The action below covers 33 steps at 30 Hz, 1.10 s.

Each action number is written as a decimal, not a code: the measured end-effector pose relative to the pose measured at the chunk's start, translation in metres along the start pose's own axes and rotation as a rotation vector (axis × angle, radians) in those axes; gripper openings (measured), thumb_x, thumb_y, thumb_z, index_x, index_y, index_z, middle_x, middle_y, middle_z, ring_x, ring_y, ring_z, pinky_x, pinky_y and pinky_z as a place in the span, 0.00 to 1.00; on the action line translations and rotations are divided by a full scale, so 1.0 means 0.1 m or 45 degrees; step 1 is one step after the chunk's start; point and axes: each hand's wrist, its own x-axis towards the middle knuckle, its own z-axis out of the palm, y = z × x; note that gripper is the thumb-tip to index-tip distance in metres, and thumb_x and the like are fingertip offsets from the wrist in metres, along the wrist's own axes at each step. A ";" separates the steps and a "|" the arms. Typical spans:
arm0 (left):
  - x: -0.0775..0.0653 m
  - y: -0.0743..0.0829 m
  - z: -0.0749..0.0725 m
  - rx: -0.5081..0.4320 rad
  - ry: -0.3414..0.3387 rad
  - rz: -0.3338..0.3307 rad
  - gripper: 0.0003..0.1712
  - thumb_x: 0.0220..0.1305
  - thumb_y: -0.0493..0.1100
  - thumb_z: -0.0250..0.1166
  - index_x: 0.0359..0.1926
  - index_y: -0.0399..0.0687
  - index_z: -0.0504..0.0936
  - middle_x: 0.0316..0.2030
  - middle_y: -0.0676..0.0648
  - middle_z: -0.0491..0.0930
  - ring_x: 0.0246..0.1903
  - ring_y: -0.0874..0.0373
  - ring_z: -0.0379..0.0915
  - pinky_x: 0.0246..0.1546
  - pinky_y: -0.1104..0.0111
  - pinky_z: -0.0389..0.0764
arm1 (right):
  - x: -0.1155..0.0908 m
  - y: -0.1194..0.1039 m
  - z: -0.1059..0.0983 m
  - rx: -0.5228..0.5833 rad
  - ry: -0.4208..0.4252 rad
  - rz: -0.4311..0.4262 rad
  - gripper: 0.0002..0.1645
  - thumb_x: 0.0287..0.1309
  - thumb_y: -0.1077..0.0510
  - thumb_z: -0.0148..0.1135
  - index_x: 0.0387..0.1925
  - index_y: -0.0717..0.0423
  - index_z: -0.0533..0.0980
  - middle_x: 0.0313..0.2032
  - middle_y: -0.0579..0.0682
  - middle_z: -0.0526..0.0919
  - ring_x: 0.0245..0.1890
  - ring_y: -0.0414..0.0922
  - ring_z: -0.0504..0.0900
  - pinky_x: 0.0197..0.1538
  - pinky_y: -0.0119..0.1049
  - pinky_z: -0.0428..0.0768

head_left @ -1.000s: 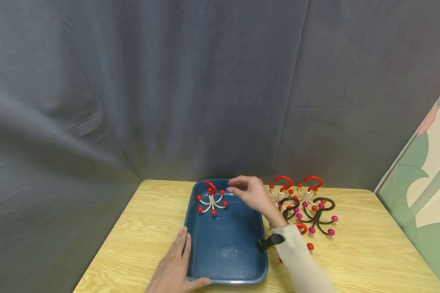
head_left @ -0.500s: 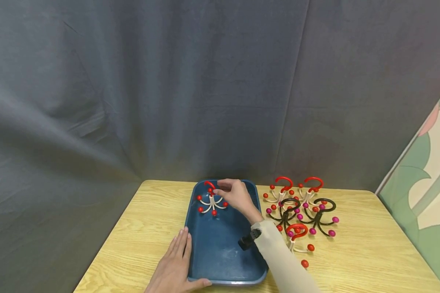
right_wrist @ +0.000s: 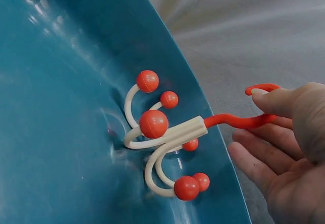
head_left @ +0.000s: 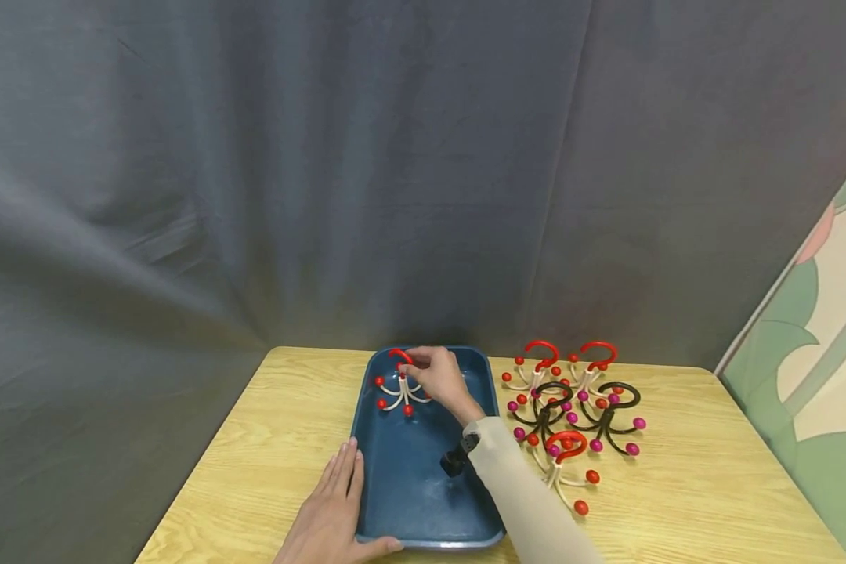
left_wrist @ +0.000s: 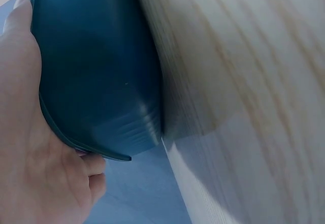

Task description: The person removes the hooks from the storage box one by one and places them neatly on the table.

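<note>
Inside the dark blue tray (head_left: 423, 462), at its far left corner, a claw-shaped hook hanger (head_left: 403, 383) stands with white curved prongs, red ball tips and a red hook on top. My right hand (head_left: 440, 381) reaches over the tray and holds that red hook between thumb and fingers; the right wrist view shows the hanger's white stem (right_wrist: 185, 131) tilted, its prongs on the tray floor. My left hand (head_left: 322, 513) rests on the tray's near left corner, fingers straight along the left side and thumb along the front rim.
Right of the tray, several similar hangers stand close together on the wooden table (head_left: 691, 486): white-and-red ones, such as the nearest hanger (head_left: 556, 474), and black ones with pink balls, such as the black hanger (head_left: 609, 419). A grey curtain (head_left: 409, 180) hangs behind.
My right hand has moved left across the tray, from beside the hanger to its red hook, and now holds it. My left hand stays on the tray corner.
</note>
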 end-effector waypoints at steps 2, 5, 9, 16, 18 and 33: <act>-0.02 -0.01 -0.01 -0.007 -0.003 -0.002 0.82 0.45 0.95 0.53 0.82 0.36 0.54 0.85 0.37 0.46 0.84 0.41 0.45 0.84 0.46 0.54 | 0.01 0.00 0.03 0.019 -0.001 -0.015 0.15 0.65 0.55 0.73 0.51 0.54 0.89 0.43 0.50 0.94 0.44 0.47 0.91 0.48 0.44 0.89; -0.01 -0.01 -0.01 -0.020 -0.012 -0.012 0.82 0.45 0.95 0.53 0.82 0.36 0.54 0.85 0.37 0.46 0.84 0.41 0.45 0.84 0.46 0.54 | 0.01 0.00 0.03 0.054 -0.001 -0.023 0.15 0.66 0.54 0.72 0.51 0.55 0.89 0.42 0.50 0.94 0.42 0.47 0.92 0.45 0.41 0.88; -0.01 0.00 -0.01 -0.043 -0.015 -0.027 0.82 0.44 0.95 0.54 0.82 0.37 0.54 0.85 0.38 0.46 0.84 0.40 0.45 0.84 0.45 0.54 | 0.01 -0.01 0.03 0.094 -0.001 -0.024 0.16 0.68 0.54 0.71 0.53 0.56 0.88 0.43 0.52 0.94 0.41 0.45 0.92 0.40 0.35 0.86; -0.01 -0.01 0.00 -0.051 0.003 -0.019 0.81 0.46 0.94 0.55 0.82 0.36 0.53 0.85 0.38 0.47 0.84 0.41 0.45 0.84 0.45 0.54 | 0.01 -0.02 0.01 0.097 -0.026 -0.024 0.13 0.70 0.57 0.68 0.51 0.56 0.89 0.44 0.57 0.93 0.35 0.44 0.89 0.25 0.30 0.71; -0.01 -0.01 0.00 -0.050 0.008 -0.015 0.81 0.46 0.94 0.55 0.82 0.36 0.54 0.85 0.38 0.47 0.84 0.41 0.46 0.83 0.45 0.54 | 0.02 -0.02 0.00 0.079 -0.034 -0.025 0.13 0.70 0.56 0.68 0.51 0.56 0.89 0.44 0.57 0.93 0.38 0.48 0.91 0.27 0.30 0.73; -0.02 0.00 -0.03 -0.077 -0.047 -0.037 0.80 0.47 0.93 0.55 0.83 0.37 0.53 0.85 0.38 0.44 0.84 0.40 0.44 0.84 0.45 0.53 | 0.04 -0.03 -0.02 0.032 -0.056 -0.056 0.14 0.69 0.57 0.69 0.51 0.58 0.89 0.43 0.55 0.94 0.36 0.43 0.89 0.22 0.28 0.69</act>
